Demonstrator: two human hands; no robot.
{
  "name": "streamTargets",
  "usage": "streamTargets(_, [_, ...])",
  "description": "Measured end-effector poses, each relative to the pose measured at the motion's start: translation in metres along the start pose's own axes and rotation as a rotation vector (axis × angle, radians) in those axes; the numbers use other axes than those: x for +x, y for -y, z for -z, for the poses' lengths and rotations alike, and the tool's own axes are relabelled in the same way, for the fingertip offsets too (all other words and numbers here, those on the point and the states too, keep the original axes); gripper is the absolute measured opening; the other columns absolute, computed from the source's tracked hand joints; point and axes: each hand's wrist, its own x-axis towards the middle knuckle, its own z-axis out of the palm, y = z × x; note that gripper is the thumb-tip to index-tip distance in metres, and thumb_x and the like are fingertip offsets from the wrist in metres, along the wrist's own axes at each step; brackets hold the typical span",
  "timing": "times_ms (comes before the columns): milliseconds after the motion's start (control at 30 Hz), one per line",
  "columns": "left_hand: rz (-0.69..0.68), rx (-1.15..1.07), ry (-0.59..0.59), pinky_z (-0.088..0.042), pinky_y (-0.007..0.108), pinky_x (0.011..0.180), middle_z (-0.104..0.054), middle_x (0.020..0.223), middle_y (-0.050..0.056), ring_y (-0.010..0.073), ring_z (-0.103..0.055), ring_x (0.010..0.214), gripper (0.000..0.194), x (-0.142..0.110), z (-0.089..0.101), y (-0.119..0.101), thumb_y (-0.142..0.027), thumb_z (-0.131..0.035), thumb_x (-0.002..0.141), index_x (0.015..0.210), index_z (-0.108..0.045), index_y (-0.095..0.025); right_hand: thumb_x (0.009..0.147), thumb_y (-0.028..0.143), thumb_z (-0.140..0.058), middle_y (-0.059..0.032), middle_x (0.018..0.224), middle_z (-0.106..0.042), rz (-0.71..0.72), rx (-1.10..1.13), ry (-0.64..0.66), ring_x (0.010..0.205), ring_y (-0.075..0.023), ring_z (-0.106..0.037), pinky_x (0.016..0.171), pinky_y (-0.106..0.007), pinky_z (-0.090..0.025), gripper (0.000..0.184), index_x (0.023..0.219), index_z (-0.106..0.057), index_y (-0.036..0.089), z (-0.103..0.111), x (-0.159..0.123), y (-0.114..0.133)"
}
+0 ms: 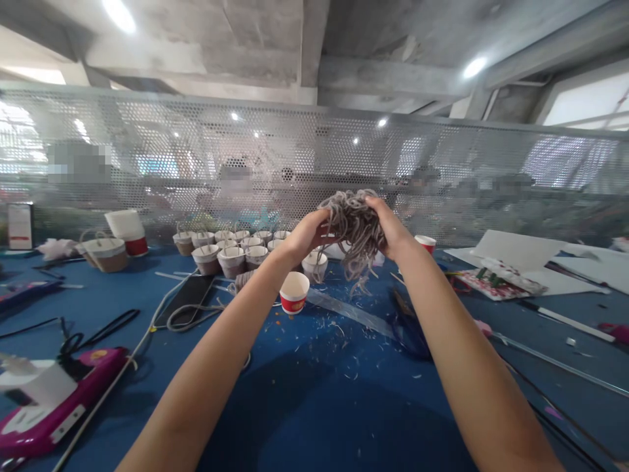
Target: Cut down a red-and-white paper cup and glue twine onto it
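Both my arms reach forward over a blue table (314, 393). My left hand (307, 233) and my right hand (393, 229) are closed on a tangled bundle of grey cord (354, 226), held up above the table between them. Loose strands hang down from the bundle. Below it stand a small red and white paper cup (294, 292) and a white cup (314, 265). Short cord scraps litter the cloth beneath.
Several cord-wrapped cups (230, 252) stand in rows at the back left. A pink and white glue gun (54, 400) lies at the near left, a black phone (184, 300) and cables beside it. Papers (531, 262) lie at right. A perforated metal screen (314, 164) backs the table.
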Motion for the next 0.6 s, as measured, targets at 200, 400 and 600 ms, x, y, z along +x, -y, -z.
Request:
streamTargets(200, [-0.065,0.129,-0.471,-0.05,0.03,0.071,-0.063,0.093,0.005,0.0171,-0.06,0.081,0.015,0.003,0.01,-0.012,-0.027,-0.044,0.075,0.077,-0.055,-0.017,0.072,0.04,-0.056,0.0005,0.056,-0.058,0.038,-0.064,-0.248,0.067,-0.0191,-0.06,0.064,-0.032,-0.05,0.02,0.063,-0.056,0.022,0.008,0.009,-0.002])
streamTargets(400, [0.201,0.18,-0.285,-0.049,0.035,0.06,-0.062,0.081,0.008,0.0206,-0.061,0.068,0.038,-0.001,0.007,-0.016,-0.054,-0.042,0.08,0.081,-0.054,-0.018,0.074,0.03,-0.052,0.0026,0.048,-0.05,0.075,-0.032,-0.335,0.056,-0.0158,-0.055,0.057,-0.029,-0.049,0.016,0.061,-0.054,0.022,0.011,0.015,-0.005])
streamTargets(600, [0.141,0.586,-0.269,-0.04,0.025,0.053,-0.061,0.072,0.004,0.0108,-0.054,0.055,0.033,-0.005,0.007,-0.015,-0.027,-0.072,0.065,0.09,-0.054,-0.014,0.077,0.033,-0.044,0.0009,0.053,-0.053,0.006,0.126,-0.337,0.066,-0.0175,-0.06,0.064,-0.031,-0.052,0.02,0.061,-0.05,0.023,0.017,0.02,-0.006])
